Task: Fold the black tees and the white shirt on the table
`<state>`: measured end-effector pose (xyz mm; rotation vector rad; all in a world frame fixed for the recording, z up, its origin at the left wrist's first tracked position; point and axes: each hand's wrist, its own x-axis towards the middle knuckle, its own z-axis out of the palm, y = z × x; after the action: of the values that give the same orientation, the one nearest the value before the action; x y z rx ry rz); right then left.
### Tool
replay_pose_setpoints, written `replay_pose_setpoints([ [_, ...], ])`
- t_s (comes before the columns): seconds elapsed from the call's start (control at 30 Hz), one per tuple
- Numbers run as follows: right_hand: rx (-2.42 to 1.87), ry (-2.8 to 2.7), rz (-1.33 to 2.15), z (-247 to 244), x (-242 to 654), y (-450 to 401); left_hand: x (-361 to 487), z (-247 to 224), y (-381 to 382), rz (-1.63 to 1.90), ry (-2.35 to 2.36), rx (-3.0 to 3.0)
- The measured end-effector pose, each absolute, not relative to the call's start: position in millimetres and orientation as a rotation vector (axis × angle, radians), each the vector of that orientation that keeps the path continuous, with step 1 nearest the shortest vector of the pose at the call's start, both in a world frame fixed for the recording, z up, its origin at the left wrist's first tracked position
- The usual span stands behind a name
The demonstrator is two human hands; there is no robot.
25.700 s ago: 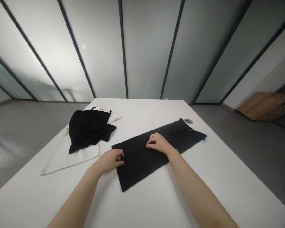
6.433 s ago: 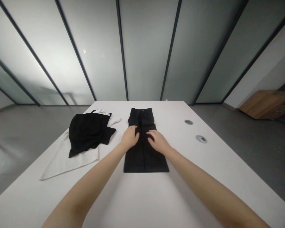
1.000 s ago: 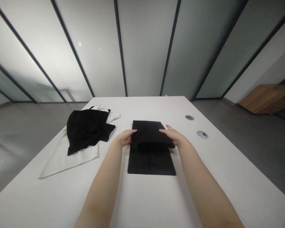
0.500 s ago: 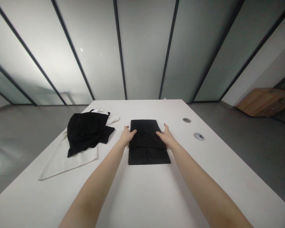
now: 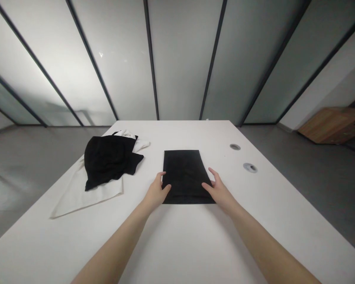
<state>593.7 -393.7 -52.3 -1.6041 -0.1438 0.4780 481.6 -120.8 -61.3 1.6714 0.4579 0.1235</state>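
Note:
A black garment (image 5: 183, 173) lies folded into a flat, roughly rectangular bundle at the middle of the white table. My left hand (image 5: 157, 193) grips its left edge near the front corner, the thumb on top and the index finger stretched along the side. On the opposite edge, my right hand (image 5: 220, 193) has its thumb over the cloth and its index finger raised a little outside it. The other fingertips of both hands are hidden at the edges. What kind of garment it is cannot be made out.
Crumpled black clothing (image 5: 109, 159) rests on white cloth (image 5: 85, 203) at the table's left side. Two round grommets (image 5: 250, 168) are set into the white table (image 5: 177, 244) on the right. Behind stands a frosted glass wall (image 5: 180, 59); a wooden cabinet (image 5: 334, 125) is far right.
Both hands have come nearer to me, drawing the upper fold of the black garment over its lower strip, so its front edges now nearly line up. The view has shifted slightly.

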Motion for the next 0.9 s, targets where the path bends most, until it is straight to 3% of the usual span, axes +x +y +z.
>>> replay_pose_setpoints([
  [0.33, -1.765, -0.407, 0.319, -56, 599, -389, 485, -59, -118, 0.181, 0.297, 1.49],
  [0.9, -2.104, -0.534, 0.312, -45, 595, -402, 476, -49, -101, 0.295, 0.192, 2.41],
])
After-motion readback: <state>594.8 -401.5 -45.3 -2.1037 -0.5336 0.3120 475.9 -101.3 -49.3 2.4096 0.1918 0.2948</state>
